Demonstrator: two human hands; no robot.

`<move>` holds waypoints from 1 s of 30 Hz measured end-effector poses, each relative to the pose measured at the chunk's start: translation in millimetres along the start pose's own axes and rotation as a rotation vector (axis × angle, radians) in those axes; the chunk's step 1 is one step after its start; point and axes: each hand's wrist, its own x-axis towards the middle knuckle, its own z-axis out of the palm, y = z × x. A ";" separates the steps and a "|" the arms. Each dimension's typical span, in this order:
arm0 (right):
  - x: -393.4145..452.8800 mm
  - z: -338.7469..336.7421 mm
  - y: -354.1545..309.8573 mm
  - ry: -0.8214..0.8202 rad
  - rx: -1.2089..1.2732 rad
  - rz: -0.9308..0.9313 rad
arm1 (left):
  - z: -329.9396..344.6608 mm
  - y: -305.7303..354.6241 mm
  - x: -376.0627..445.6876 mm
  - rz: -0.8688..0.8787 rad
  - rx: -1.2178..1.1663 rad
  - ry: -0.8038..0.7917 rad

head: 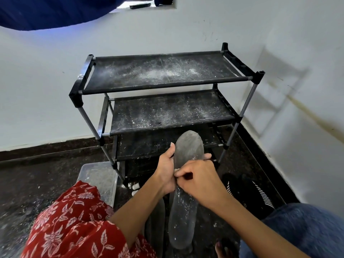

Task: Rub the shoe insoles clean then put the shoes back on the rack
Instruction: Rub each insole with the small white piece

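A long grey insole (188, 146), dusted with white specks, stands on end in front of me. My left hand (167, 170) grips its left edge at the middle, fingers wrapped behind it. My right hand (199, 179) presses on the insole's face just below, fingers pinched on a small pale piece; what that piece is cannot be told. A second grey insole (155, 220) lies lower left of the first. A black shoe with white stripes (249, 192) sits on the floor to the right. The black shoe rack (163, 84) stands behind, its shelves bare and powdery.
A clear plastic bin (100, 177) sits on the dark floor left of the rack. White walls meet in a corner at the right. Red patterned cloth (74, 220) covers my left knee and blue cloth (301, 231) my right. White shoe parts (135, 187) peek out under the rack.
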 end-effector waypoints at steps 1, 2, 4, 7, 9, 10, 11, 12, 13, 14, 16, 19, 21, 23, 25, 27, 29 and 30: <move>-0.5 -1.4 -1.6 0.020 0.026 -0.002 | -0.5 0.9 0.2 0.003 0.003 -0.005; 0.1 -4.0 -2.7 0.076 0.040 -0.023 | -0.2 1.7 0.2 0.006 0.013 -0.011; 4.7 -11.9 0.1 0.218 -0.002 -0.103 | 1.3 2.5 1.0 0.006 0.037 -0.005; 14.0 -25.9 11.9 0.347 -0.128 -0.160 | 7.6 -1.4 0.0 0.007 0.029 -0.038; 19.0 -32.4 21.9 0.355 -0.195 -0.139 | 10.7 -4.4 -1.1 0.018 0.035 -0.061; 20.6 -33.4 26.0 0.349 -0.216 -0.132 | 11.6 -5.1 -1.3 0.022 0.038 -0.077; 21.6 -33.3 28.9 0.337 -0.230 -0.134 | 12.1 -5.5 -1.4 0.029 0.046 -0.090; 22.1 -32.3 31.2 0.321 -0.246 -0.141 | 13.0 -4.8 -1.6 0.037 0.059 -0.102; 22.6 -31.0 32.6 0.299 -0.272 -0.148 | 13.4 -4.2 -1.7 0.043 0.076 -0.106; 23.2 -29.7 33.4 0.275 -0.308 -0.156 | 13.2 -3.8 -1.7 0.047 0.093 -0.104; 23.8 -27.3 34.1 0.239 -0.366 -0.167 | 12.4 -3.4 -0.6 0.047 0.117 -0.083; 24.0 -26.4 32.7 0.236 -0.369 -0.182 | 11.1 -4.6 1.5 0.027 0.132 -0.013; 22.4 -26.3 31.5 0.211 -0.375 -0.192 | 12.5 -4.7 1.3 0.024 0.146 0.025; 19.6 -27.5 29.1 0.181 -0.379 -0.186 | 14.0 -5.5 1.7 0.012 0.142 0.044; 15.4 -31.0 25.5 0.130 -0.373 -0.157 | 15.9 -6.3 2.1 -0.005 0.142 0.047; 11.7 -37.9 24.9 0.062 -0.318 -0.096 | 16.5 -7.5 3.7 -0.020 0.150 0.035; 8.3 -47.9 23.3 0.061 -0.159 -0.025 | 18.0 -7.0 5.4 -0.016 0.137 0.011; 7.8 -52.2 24.3 0.119 -0.092 -0.021 | 19.7 -6.4 6.4 -0.007 0.131 0.001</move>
